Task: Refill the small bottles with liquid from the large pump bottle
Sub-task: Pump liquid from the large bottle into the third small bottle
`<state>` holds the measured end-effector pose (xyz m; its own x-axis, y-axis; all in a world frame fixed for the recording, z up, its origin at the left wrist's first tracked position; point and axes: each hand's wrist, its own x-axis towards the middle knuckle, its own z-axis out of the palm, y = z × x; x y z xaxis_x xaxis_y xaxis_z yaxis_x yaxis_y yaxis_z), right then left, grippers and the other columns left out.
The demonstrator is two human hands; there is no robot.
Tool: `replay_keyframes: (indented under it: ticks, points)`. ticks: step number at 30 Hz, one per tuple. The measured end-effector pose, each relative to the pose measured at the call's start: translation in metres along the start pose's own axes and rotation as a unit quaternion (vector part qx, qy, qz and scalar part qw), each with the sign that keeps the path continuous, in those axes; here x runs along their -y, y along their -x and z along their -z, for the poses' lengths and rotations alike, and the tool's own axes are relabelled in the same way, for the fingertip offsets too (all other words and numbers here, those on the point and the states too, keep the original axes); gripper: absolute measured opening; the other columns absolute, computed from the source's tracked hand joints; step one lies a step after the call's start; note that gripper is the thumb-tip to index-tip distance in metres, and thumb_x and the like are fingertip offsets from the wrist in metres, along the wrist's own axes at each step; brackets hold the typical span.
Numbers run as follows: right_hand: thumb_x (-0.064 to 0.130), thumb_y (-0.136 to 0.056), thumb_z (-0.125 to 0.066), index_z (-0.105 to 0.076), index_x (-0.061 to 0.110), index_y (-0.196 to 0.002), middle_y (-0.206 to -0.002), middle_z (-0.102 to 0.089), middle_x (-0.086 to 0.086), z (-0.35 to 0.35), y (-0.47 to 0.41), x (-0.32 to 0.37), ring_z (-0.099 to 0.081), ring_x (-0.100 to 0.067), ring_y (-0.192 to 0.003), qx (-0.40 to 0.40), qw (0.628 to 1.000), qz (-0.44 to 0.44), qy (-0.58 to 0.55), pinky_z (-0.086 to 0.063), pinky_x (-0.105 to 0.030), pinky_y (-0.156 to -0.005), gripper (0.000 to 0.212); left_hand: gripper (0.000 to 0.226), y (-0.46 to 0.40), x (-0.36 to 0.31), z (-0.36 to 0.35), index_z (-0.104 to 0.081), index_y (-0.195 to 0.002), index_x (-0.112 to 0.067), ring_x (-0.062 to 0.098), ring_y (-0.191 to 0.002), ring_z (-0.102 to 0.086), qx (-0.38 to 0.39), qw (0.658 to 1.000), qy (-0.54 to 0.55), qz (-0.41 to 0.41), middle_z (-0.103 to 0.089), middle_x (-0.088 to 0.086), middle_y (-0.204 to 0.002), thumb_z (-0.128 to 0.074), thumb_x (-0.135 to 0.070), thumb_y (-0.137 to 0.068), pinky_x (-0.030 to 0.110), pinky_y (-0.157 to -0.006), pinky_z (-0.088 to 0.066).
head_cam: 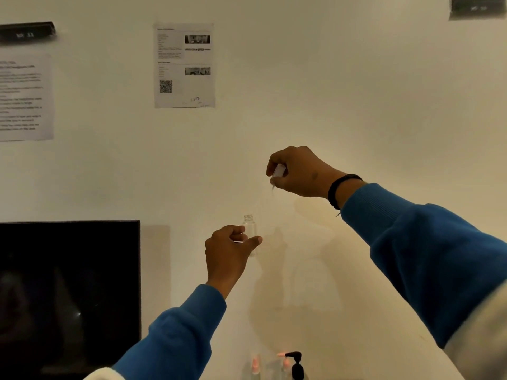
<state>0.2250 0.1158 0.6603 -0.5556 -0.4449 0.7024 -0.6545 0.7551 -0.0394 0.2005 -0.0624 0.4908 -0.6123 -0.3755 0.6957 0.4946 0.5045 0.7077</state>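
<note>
The left hand (229, 249) is raised in front of the wall (356, 91), its fingers and thumb curled round a small clear bottle (250, 229) held upright. The bottle's threaded neck is uncapped and stands clear above the fingers.

Up and to the right, well apart from the bottle, the right hand (297, 172) pinches a white spray cap (279, 171) with curled fingers, the cap tilted and its thin tube pointing down. A black band (340, 189) circles that wrist above a blue sleeve (428, 256).

At the bottom edge, far below both hands, the black pump (295, 363) of the large bottle shows, with two small bottles with pinkish tops (255, 364) just to its left; the surface under them is out of view.

A dark screen (68, 292) fills the lower left, and printed sheets (184, 65) hang on the wall.
</note>
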Motion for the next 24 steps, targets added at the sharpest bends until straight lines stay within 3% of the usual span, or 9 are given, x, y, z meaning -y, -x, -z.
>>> replay_keyframes:
  ticks: [5, 11, 16, 21, 24]
  points:
    - [0.019, -0.087, -0.065, -0.065, 0.019, -0.097, -0.094, -0.062, 0.001, -0.013, 0.02, -0.003, -0.056, -0.015, -0.086, -0.053, 0.998, -0.006, -0.016, -0.042, -0.021, -0.069, 0.009, 0.047, 0.002, 0.004, 0.001, -0.073, -0.109, -0.01, 0.013, -0.08, -0.066, -0.006, 1.0, 0.005, -0.013, -0.073, 0.002, -0.1, -0.087, -0.036, -0.073, 0.009, -0.065, -0.048]
    - [0.02, -0.085, -0.068, -0.063, 0.015, -0.095, -0.094, -0.055, 0.0, -0.054, 0.05, -0.008, -0.052, -0.015, -0.082, -0.084, 0.996, -0.023, -0.034, -0.04, -0.022, -0.071, 0.012, 0.044, 0.01, 0.014, 0.002, -0.072, -0.108, -0.012, 0.005, -0.077, -0.064, 0.011, 1.0, 0.007, -0.009, -0.071, -0.003, -0.094, -0.087, -0.034, -0.073, 0.01, -0.066, -0.048]
    - [0.017, -0.081, -0.069, -0.06, 0.018, -0.09, -0.089, -0.053, 0.001, -0.102, 0.071, -0.011, -0.052, -0.016, -0.08, -0.105, 0.989, -0.058, -0.09, -0.038, -0.019, -0.066, 0.013, 0.042, 0.017, 0.029, 0.005, -0.072, -0.107, -0.013, 0.002, -0.076, -0.063, 0.016, 1.0, -0.008, 0.007, -0.068, -0.007, -0.09, -0.087, -0.034, -0.074, 0.004, -0.063, -0.041]
    - [0.019, -0.082, -0.068, -0.063, 0.019, -0.103, -0.092, -0.052, 0.004, -0.167, 0.098, -0.009, -0.051, -0.01, -0.08, -0.122, 0.981, -0.079, -0.127, -0.039, -0.013, -0.066, 0.022, 0.038, 0.032, 0.061, 0.006, -0.07, -0.105, -0.015, 0.0, -0.078, -0.064, 0.032, 0.999, -0.017, 0.024, -0.069, -0.006, -0.09, -0.087, -0.03, -0.074, 0.003, -0.061, -0.043]
    - [0.018, -0.082, -0.069, -0.065, 0.017, -0.1, -0.091, -0.052, 0.003, -0.205, 0.116, -0.01, -0.052, -0.011, -0.075, -0.123, 0.977, -0.108, -0.139, -0.038, -0.013, -0.063, 0.019, 0.036, 0.041, 0.087, 0.008, -0.07, -0.102, -0.015, 0.001, -0.08, -0.065, 0.036, 0.998, -0.023, 0.047, -0.069, -0.008, -0.088, -0.088, -0.028, -0.073, 0.003, -0.064, -0.042]
